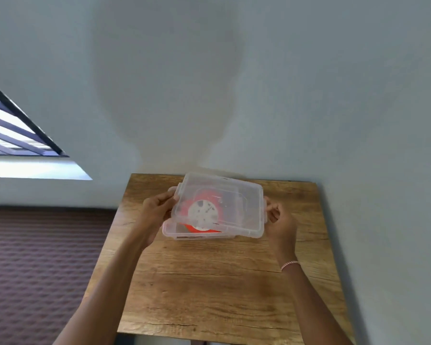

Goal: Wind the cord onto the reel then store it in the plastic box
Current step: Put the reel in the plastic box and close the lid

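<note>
A clear plastic box (174, 231) stands on the wooden table near its far edge. Inside lies a reel (203, 213) with a white hub and orange cord wound around it, seen through the plastic. A clear lid (244, 195) is held tilted just over the box, its far side raised. My left hand (157, 210) grips the lid's left edge. My right hand (278, 216) grips its right edge by the clip.
The small wooden table (209, 290) stands against a pale wall (259, 95). A dark patterned floor or mat (35, 270) lies to the left. A window with bars (13, 135) is at the far left.
</note>
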